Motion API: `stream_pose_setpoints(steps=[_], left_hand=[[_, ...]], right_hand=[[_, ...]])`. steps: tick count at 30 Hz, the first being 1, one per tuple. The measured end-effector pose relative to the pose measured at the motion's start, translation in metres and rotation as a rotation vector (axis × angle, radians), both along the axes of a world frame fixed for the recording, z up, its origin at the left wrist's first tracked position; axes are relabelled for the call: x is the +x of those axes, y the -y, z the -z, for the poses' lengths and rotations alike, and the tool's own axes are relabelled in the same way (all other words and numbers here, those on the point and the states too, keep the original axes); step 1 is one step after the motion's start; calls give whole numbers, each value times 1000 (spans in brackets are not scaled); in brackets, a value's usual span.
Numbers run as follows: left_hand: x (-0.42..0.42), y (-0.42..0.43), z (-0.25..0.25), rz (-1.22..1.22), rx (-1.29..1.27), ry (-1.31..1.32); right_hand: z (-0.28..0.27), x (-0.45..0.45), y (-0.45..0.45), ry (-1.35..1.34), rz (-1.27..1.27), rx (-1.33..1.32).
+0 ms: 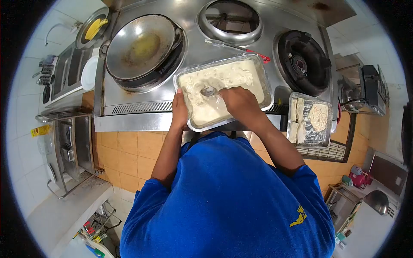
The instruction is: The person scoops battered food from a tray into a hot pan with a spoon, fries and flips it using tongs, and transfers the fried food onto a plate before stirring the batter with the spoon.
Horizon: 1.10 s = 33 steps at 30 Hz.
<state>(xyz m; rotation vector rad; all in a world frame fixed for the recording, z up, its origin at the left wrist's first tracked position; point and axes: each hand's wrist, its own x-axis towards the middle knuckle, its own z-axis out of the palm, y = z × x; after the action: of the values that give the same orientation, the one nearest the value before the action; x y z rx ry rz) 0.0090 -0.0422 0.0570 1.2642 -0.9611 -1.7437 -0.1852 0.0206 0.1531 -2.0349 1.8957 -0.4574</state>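
Note:
A rectangular metal tray (267, 88) of thick, cream-coloured batter (241, 76) stands at the stove's front edge. My left hand (180, 111) grips the tray's left side near the front corner; some of its fingers are hidden. Over the batter, my right hand (241, 103) is closed around a spoon, its handle mostly covered by my fingers. The spoon's bowl (208, 91) dips into a hollow in the batter.
An oily wok (137, 47) sits on the left burner. A black burner (300, 64) and a ring-shaped burner (230, 19) are also on the stove. A red-handled tool (262, 57) lies behind the tray. A smaller tray (316, 136) with pale strips and a mixture stands right.

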Motion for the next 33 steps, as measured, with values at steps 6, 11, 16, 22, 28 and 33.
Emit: stream_pose_setpoints(steps=[6,11,16,22,28,33], left_hand=[[-4,1,-3,-18,-34,100],[-9,-1,-10,-20,16,29],[-8,4,2,21,-7,49],[-8,8,5,31,-1,44],[-9,10,-10,90,9,65],[-12,9,-11,97,-39,117]], right_hand=[[-15,2,8,26,49,79],[-2,-3,7,-120,36,99],[7,-3,10,-95,-1,-65],[28,7,18,-60,19,-108],[19,-13,28,89,35,120],[12,-35,32,243,35,232]])
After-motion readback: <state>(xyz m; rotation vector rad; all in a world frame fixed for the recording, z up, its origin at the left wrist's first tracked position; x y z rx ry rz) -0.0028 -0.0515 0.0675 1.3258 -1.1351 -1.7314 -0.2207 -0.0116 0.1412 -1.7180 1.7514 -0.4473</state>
